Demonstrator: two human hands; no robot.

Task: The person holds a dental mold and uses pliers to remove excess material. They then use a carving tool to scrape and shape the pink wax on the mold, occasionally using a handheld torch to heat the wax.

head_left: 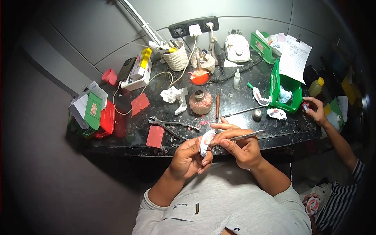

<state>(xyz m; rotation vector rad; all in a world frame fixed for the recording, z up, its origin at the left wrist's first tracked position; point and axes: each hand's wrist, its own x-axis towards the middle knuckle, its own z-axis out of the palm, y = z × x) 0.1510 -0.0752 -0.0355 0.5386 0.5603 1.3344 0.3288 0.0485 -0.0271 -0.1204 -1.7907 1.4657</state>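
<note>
Near the front edge of the bench, my left hand [185,157] grips a white plaster dental cast [203,148] with pink wax on it. A slim metal carving tool [250,134] is pinched in my right hand [243,152], its working end right at the wax on the cast. Just left of the cast lie metal pliers [172,124] and a pink wax sheet [155,136]. Beyond my hands stand a round spirit burner [201,103] with pink wax bits and a wooden-handled tool [217,105].
At the right, another person's hand [316,111] holds a small red object beside a green bin [299,102]. Plaster casts [276,114] lie near that bin. A pan of red wax [200,79], crumpled tissue [174,95] and red and green boxes [105,120] also occupy the bench.
</note>
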